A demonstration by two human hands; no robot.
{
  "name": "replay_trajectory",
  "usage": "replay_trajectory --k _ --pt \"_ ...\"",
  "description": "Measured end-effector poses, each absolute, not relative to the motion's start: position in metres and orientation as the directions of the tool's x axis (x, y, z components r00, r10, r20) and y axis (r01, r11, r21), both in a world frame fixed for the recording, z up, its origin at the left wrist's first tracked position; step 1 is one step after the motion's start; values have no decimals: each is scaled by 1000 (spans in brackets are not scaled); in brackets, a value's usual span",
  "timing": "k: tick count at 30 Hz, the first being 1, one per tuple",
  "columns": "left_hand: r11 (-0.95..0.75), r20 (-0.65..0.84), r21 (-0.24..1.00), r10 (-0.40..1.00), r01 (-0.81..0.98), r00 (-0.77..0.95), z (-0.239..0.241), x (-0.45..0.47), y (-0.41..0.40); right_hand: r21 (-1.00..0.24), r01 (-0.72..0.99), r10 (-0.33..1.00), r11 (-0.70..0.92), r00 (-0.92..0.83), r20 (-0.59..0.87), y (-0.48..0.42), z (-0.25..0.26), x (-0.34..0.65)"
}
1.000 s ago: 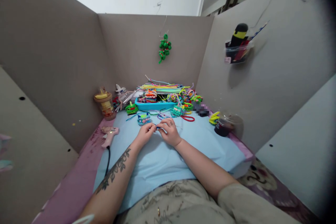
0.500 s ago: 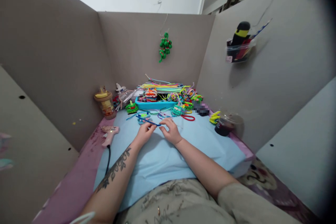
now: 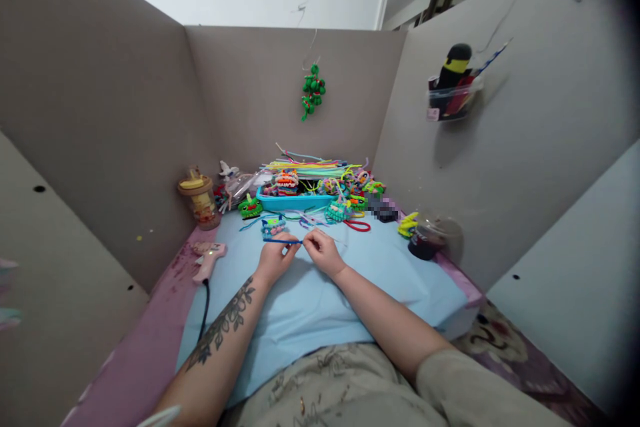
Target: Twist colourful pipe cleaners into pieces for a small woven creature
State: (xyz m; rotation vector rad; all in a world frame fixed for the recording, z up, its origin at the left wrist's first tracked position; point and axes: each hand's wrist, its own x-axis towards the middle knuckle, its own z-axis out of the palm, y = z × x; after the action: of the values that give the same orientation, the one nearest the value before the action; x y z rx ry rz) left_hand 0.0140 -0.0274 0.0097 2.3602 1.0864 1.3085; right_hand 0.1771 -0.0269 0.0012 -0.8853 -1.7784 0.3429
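Observation:
A dark blue pipe cleaner (image 3: pixel 281 241) is stretched between my hands over the middle of the table, its free end pointing left. My left hand (image 3: pixel 278 257) pinches it near its right part. The fingertips of my right hand (image 3: pixel 323 252) close on its right end, almost touching the left fingers. Just behind my left hand sits a small blue and green pipe-cleaner figure (image 3: pixel 273 225). A teal figure (image 3: pixel 339 209) and a red pipe-cleaner loop (image 3: pixel 358 225) lie farther back to the right.
A blue tray (image 3: pixel 295 201) holds pipe cleaners and figures at the back. At left are a pink glue gun (image 3: pixel 209 263) with its cord and a lidded cup (image 3: pixel 200 203). A dark cup (image 3: pixel 424 244) stands right. Grey panels (image 3: pixel 290 93) enclose the table.
The blue pipe cleaner has swung from a slant to nearly level. My left hand has turned slightly, and my right fingers have closed in on the end.

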Motion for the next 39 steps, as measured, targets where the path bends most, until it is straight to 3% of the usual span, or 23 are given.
replay_trajectory --k 7,9,13,16,18,20,23,26,28,31,35,39 --pt "-650 602 575 747 497 281 10 14 -27 -489 454 638 745 -271 720 -25 0 178" --pt "-560 500 689 827 460 258 10 14 -24 -419 475 594 774 -313 741 -25 -1 179" --pt "-227 136 940 934 255 330 12 14 -21 -299 505 518 810 -375 769 -26 -4 181" --pt "21 -68 992 913 122 403 13 14 -23 -245 498 475 832 -413 777 -27 -4 183" --pt "75 -102 994 889 76 446 13 14 -24 -240 486 465 840 -418 781 -27 -4 183" --pt "19 -50 997 897 77 439 13 15 -24 -281 477 488 833 -392 780 -26 -3 182" --pt "-260 186 942 931 214 314 13 16 -21 -462 435 607 773 -293 739 -22 -4 181" --pt "-534 484 743 845 403 227 12 16 -19 -719 318 786 618 -228 575 -18 -7 181" --pt "-629 588 625 769 463 251 11 15 -20 -835 231 858 499 -263 441 -17 -8 180" --pt "-682 621 538 718 496 313 10 15 -22 -925 121 893 359 -331 304 -18 -6 178" --pt "-686 610 518 715 511 342 8 15 -23 -970 -6 910 244 -345 231 -20 -2 175" --pt "-639 569 573 761 513 312 7 16 -22 -962 49 929 267 -279 244 -20 -2 176"
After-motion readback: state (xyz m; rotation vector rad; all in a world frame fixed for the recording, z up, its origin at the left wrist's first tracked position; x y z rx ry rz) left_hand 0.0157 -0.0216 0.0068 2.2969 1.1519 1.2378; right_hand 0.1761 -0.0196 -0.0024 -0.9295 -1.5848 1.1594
